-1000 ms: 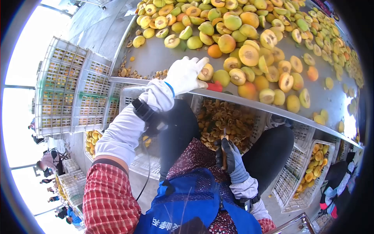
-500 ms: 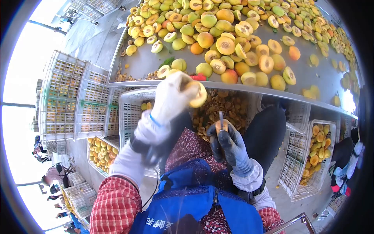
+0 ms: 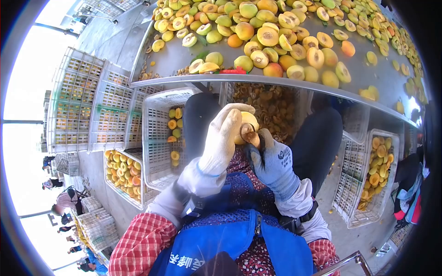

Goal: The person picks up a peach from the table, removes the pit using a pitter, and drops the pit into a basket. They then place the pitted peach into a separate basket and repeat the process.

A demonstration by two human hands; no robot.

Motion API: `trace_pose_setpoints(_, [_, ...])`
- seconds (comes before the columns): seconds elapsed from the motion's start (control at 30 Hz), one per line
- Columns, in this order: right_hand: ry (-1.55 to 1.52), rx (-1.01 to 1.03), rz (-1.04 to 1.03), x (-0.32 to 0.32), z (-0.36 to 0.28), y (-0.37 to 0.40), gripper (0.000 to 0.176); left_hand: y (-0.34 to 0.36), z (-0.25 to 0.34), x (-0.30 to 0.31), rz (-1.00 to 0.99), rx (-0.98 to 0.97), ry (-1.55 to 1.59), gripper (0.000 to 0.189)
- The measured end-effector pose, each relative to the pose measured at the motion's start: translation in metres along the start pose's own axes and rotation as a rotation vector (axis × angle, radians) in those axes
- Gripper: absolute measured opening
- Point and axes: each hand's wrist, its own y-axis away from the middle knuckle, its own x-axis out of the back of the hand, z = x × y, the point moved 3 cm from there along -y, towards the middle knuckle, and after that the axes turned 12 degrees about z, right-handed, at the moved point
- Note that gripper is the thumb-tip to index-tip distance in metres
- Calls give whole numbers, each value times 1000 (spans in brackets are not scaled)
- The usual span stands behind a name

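My left hand (image 3: 220, 142), in a white knit glove, is closed round a yellow peach half (image 3: 248, 118) above my lap. Its cut face is turned toward my right hand (image 3: 275, 164), which wears a blue-grey glove with dark fingertips. A small pitting knife (image 3: 251, 137) is in that right hand, its curved blade against the brown pit area of the peach half. My fingers hide most of the handle. Ahead, whole and halved peaches (image 3: 269, 37) lie heaped on the metal table (image 3: 175, 60).
A red-handled object (image 3: 234, 71) lies by the table's front edge. Under the table, a crate holds brown pits (image 3: 267, 103). A white crate (image 3: 152, 138) with a few peach halves stands to my left. More filled crates (image 3: 350, 184) stand on both sides. People sit far left.
My left hand has come down from the table edge with the peach half to meet my right hand. The pitting knife is now against the fruit. The view has shifted slightly.
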Motion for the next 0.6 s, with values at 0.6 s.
trace_pose_setpoints(0.6, [-403,-108,60,-5,8,42,42,38,22,-23,143,-38,57,22])
